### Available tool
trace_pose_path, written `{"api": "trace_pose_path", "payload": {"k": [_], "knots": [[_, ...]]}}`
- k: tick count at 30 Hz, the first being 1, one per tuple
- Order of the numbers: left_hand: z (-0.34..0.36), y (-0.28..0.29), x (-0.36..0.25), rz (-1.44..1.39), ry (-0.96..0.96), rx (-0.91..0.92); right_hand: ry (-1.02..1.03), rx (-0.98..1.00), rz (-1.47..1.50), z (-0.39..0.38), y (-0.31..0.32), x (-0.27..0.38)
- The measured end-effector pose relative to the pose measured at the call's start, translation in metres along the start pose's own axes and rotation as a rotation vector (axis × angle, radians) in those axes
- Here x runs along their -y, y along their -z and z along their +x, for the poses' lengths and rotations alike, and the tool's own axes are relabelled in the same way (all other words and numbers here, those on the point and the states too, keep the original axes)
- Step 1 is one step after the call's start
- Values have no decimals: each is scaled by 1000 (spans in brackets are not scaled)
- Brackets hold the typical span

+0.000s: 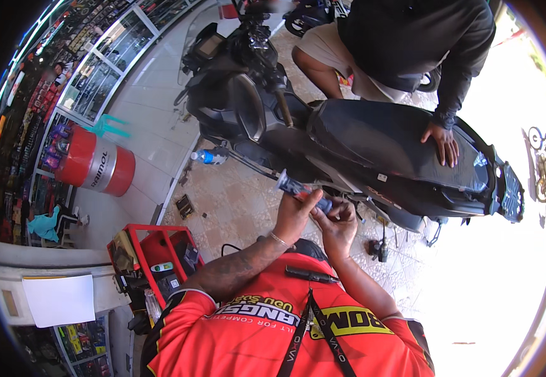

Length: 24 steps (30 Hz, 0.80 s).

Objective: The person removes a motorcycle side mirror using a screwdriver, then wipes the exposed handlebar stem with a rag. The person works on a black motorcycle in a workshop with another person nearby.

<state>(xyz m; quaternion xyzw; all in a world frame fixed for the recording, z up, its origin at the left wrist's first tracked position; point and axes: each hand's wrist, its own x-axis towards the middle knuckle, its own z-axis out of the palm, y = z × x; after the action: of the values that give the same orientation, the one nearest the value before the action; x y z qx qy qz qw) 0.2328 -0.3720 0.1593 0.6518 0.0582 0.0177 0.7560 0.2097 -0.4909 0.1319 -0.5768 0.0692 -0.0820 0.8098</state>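
A small dark tube (293,186) with printed markings, a pale flared end and a grey-blue end is held up in front of my chest. My left hand (297,213) is wrapped round its body. The fingertips of my right hand (339,227) pinch at the grey-blue end, right beside the left thumb. Both hands are close together, just short of a black motor scooter (373,135) standing crosswise ahead of me. Its long seat faces up, and the tube overlaps the scooter's lower side in the view. My palms and part of the tube are hidden by the fingers.
Across the scooter a person in black (414,44) rests one hand (441,143) on the seat. A red tool rack (160,229) stands at my left. A bottle (209,156), a small dark part (185,206) and a dark tool (383,251) are on the tiles. Farther left is a red drum (122,171).
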Motion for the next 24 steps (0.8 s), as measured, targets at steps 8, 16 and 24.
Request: {"api": "trace_pose_path", "payload": {"k": [8,16,24], "knots": [[60,32,18,-111,82,123,371,210,-719,49,-23,11],[133,79,37,-129,304,221,-191,35,-385,80,-51,-45],[184,110,35,-142,289,257,-182,-145,-67,93,-91,-112]]}}
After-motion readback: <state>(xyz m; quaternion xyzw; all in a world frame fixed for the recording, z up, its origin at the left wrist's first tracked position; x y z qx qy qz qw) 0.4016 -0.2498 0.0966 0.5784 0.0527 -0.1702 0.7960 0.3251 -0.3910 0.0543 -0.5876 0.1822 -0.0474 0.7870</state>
